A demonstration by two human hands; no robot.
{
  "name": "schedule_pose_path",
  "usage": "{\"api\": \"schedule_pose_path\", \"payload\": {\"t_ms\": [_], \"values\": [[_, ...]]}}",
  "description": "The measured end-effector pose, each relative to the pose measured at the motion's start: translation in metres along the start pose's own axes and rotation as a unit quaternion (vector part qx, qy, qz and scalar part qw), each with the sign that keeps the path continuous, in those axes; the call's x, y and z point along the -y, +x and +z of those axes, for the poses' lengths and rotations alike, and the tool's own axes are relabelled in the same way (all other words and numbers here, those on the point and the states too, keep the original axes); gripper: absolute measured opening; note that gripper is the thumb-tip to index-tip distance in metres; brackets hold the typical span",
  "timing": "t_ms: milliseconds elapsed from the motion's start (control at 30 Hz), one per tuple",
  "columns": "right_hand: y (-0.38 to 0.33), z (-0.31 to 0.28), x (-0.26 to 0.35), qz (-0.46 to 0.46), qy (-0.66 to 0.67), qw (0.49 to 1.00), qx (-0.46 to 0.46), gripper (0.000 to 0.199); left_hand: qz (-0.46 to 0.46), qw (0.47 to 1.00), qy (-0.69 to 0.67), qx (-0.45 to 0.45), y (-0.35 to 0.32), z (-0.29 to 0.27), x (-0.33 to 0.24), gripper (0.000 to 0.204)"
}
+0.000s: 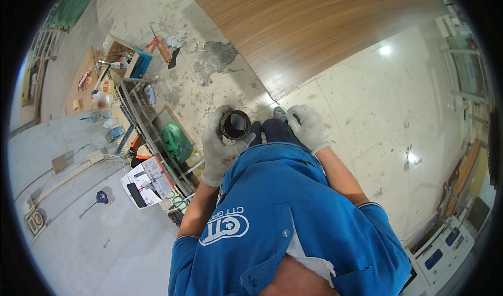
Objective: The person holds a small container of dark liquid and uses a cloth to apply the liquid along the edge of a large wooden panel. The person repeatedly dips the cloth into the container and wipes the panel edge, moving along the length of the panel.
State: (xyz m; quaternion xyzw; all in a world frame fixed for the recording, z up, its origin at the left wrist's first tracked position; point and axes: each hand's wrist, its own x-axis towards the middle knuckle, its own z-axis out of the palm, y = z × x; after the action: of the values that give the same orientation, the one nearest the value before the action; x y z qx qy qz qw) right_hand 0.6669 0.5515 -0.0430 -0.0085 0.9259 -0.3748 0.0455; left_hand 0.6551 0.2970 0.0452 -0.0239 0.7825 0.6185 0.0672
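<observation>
Just above the frame's centre, the left hand (219, 146) grips a short black pipe fitting (234, 124), its gloved fingers curled firmly around the wall with the open end facing up. Keeping it level and steady looks wise. The right hand (308, 127) has its fingers closed on a small dark object (283, 113), too hidden to identify, beside the wooden panel (314, 29).

A green plastic bag (175, 140) sits inside the metal rack (152, 133). Just below the rack lies a white printed sheet (144, 179); above it stands an open cardboard box (121, 55).
</observation>
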Motion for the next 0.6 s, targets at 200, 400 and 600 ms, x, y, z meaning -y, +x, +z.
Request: {"api": "schedule_pose_path", "payload": {"t_ms": [200, 400, 600], "values": [[0.007, -0.001, -0.019, 0.000, 0.035, 0.997, -0.074, 0.011, -0.007, 1.000, -0.007, 0.007, -0.001, -0.002, -0.001, 0.068], [0.015, -0.026, -0.040, 0.101, 0.023, 0.985, -0.136, 0.012, -0.004, 1.000, 0.007, 0.001, -0.002, -0.003, 0.001, 0.068], [0.018, -0.025, -0.046, 0.079, 0.000, 0.991, -0.111, 0.012, 0.031, 0.998, 0.056, 0.011, 0.002, -0.001, 0.008, 0.070]]}}
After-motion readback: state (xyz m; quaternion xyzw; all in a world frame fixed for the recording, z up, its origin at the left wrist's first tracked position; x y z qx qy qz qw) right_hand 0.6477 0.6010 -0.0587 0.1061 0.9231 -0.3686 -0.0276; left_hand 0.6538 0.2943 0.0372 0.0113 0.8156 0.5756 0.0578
